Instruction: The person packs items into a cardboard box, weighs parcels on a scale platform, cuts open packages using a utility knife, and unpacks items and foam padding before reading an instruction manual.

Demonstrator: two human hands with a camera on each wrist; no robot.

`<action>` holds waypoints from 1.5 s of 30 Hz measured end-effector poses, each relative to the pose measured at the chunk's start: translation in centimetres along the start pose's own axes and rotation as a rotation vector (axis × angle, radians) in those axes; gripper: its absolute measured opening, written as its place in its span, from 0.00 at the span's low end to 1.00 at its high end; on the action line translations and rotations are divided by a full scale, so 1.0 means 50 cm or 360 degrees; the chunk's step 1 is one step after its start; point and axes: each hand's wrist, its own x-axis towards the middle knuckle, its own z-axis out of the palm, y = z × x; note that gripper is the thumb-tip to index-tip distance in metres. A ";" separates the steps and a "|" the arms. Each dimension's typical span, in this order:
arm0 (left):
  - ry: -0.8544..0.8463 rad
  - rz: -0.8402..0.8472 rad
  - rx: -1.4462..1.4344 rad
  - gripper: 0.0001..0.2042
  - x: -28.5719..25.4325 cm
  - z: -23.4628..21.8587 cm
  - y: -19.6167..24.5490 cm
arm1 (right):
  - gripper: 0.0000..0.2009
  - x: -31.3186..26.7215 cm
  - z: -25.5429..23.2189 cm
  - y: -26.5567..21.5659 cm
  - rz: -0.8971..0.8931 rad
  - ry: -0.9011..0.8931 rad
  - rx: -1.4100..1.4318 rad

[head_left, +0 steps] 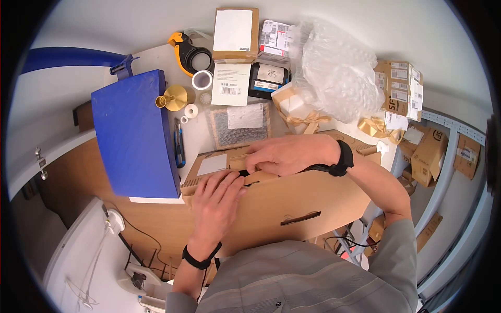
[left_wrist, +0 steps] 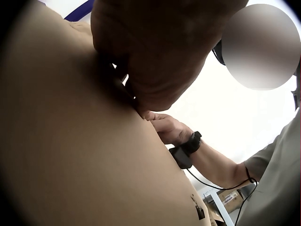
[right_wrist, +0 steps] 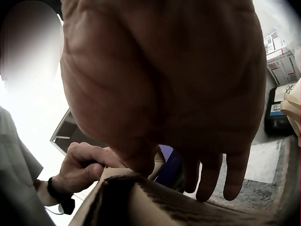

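A large brown cardboard box (head_left: 302,203) is tilted against the person's front, its upper edge under both hands. The left hand (head_left: 216,201) grips this edge near its left end, fingers laid over the top and the thumb on the near side in the right wrist view. Just to its right, the right hand (head_left: 292,154) reaches across the box top from the right, its fingertips down at the flaps beside the left fingers. Several right fingers (right_wrist: 211,176) extend straight down past the corrugated edge in the right wrist view. A dark slot (head_left: 300,217) cuts the near wall.
A blue panel (head_left: 130,135) and a box cutter (head_left: 179,146) are at left. Behind the box lie a bubble-wrap packet (head_left: 240,133), tape rolls, a yellow tape dispenser (head_left: 182,52), small boxes and clear bubble wrap (head_left: 339,73). Shelves with cartons (head_left: 430,151) stand right.
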 end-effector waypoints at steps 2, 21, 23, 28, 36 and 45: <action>-0.0075 -0.0004 0.0017 0.14 -0.001 0.000 -0.002 | 0.10 0.007 0.001 0.009 -0.0064 -0.0039 0.0062; -0.0114 0.0097 -0.0051 0.18 0.023 0.022 0.012 | 0.10 -0.047 -0.010 -0.015 -0.0266 0.0353 -0.0004; -0.0115 0.0051 -0.0103 0.17 0.026 0.022 0.012 | 0.12 -0.077 0.001 -0.041 0.0066 0.0437 -0.0192; -0.0121 0.0053 -0.0109 0.16 0.024 0.025 0.007 | 0.16 -0.105 0.082 -0.063 0.0048 0.0782 -0.0331; -0.0113 0.0005 -0.0104 0.16 0.024 0.027 0.009 | 0.17 -0.099 0.142 -0.067 0.0024 0.1205 -0.0384; -0.0042 0.0100 -0.0147 0.16 0.016 0.033 -0.004 | 0.16 -0.097 0.161 -0.049 -0.0116 0.1338 -0.0499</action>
